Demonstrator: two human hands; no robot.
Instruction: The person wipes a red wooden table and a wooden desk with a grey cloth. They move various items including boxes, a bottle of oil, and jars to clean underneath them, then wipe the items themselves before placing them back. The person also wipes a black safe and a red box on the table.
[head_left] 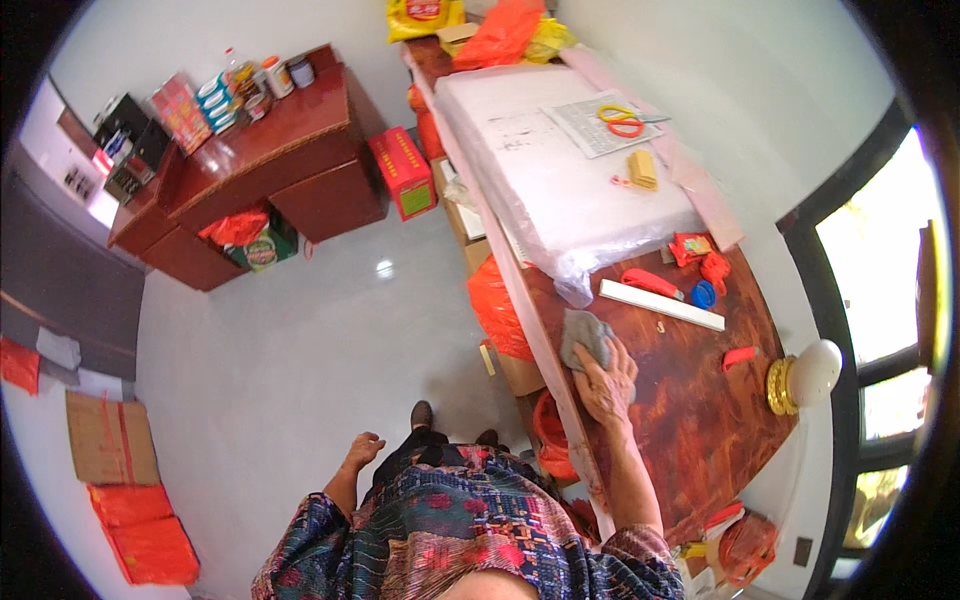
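Observation:
My right hand [606, 385] presses a grey cloth [585, 338] onto the dark red wooden table [690, 420], close to its left edge. Its fingers lie over the cloth. My left hand [367, 449] hangs beside my body above the floor, loosely open and holding nothing. Just beyond the cloth lies a white strip [662, 305]. Around that strip are a red-handled cutter [652, 283], a blue round cap [703, 294] and small red packets [692, 248]. A short red object [739, 358] rests farther right.
A plastic-wrapped white slab [560, 150] covers the table's far part, with scissors [622, 122] and a yellow block [642, 170] on top. A white-and-gold lamp [812, 375] stands by the window. Red bags [500, 310] and boxes crowd the table's left side. A desk [270, 140] stands far left.

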